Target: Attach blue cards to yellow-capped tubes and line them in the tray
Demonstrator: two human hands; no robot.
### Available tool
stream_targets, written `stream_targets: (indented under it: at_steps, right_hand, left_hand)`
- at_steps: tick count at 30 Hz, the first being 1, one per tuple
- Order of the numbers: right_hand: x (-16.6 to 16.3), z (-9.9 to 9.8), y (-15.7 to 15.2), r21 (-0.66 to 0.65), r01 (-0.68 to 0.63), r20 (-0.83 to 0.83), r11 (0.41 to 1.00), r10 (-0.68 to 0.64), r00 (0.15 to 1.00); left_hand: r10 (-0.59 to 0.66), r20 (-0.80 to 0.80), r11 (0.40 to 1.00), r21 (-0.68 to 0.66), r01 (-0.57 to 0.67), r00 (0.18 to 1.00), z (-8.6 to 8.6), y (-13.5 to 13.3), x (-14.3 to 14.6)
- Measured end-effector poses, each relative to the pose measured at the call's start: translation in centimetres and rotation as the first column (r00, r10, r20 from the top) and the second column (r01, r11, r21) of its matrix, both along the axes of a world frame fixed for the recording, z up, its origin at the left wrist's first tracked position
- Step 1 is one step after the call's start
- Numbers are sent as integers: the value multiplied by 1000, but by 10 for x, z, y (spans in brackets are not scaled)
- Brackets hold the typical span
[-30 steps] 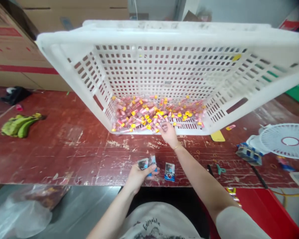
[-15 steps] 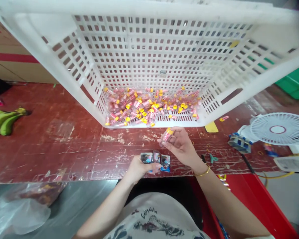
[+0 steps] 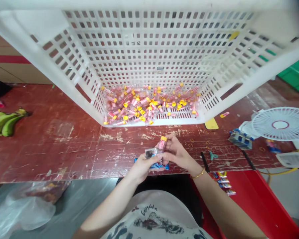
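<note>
Both hands meet close to the table's front edge. My left hand (image 3: 141, 168) is closed around several small clear packs (image 3: 151, 153) with black and blue print. Between the fingers of my right hand (image 3: 178, 155) is a small clear bottle (image 3: 162, 143) with a yellow cap and pink contents, standing nearly upright. Its lower end touches or overlaps the packs; the fingers hide the exact contact. Ahead, a white plastic basket (image 3: 149, 124) lies with its opening facing me. Many similar yellow-capped bottles (image 3: 139, 105) are heaped inside it.
Green bananas (image 3: 8, 123) lie at the left. To the right are a yellow card (image 3: 211, 123), one loose bottle (image 3: 224, 114), a strapped bundle of packs (image 3: 240, 139), a teal clip (image 3: 213, 155) and a white fan (image 3: 284, 124). A red tray (image 3: 259, 199) sits below the table edge.
My right hand has brought the bottle down and left to the packs in my left hand. The packs were fanned apart and are now bunched together. The view has shifted slightly.
</note>
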State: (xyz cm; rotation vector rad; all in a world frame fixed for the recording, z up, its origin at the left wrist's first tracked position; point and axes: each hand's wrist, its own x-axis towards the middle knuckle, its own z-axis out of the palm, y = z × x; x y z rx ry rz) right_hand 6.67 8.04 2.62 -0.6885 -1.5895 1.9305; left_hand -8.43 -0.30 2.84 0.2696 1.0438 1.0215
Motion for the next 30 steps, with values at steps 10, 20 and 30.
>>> stream_targets:
  at_steps: [10, 20, 30]
  right_hand:
    - [9, -11, -10, -119, 280, 10, 953, -281, 960]
    - [20, -6, -15, 110, 237, 18, 965, -240, 971]
    - [4, -17, -41, 362, 340, 84, 868, -393, 916]
  left_hand:
    - [-3, 174, 998, -68, 15, 985, 2, 15, 20]
    - [33, 60, 999, -31, -31, 998, -3, 14, 23]
    - [57, 40, 997, -49, -55, 998, 5, 11, 28]
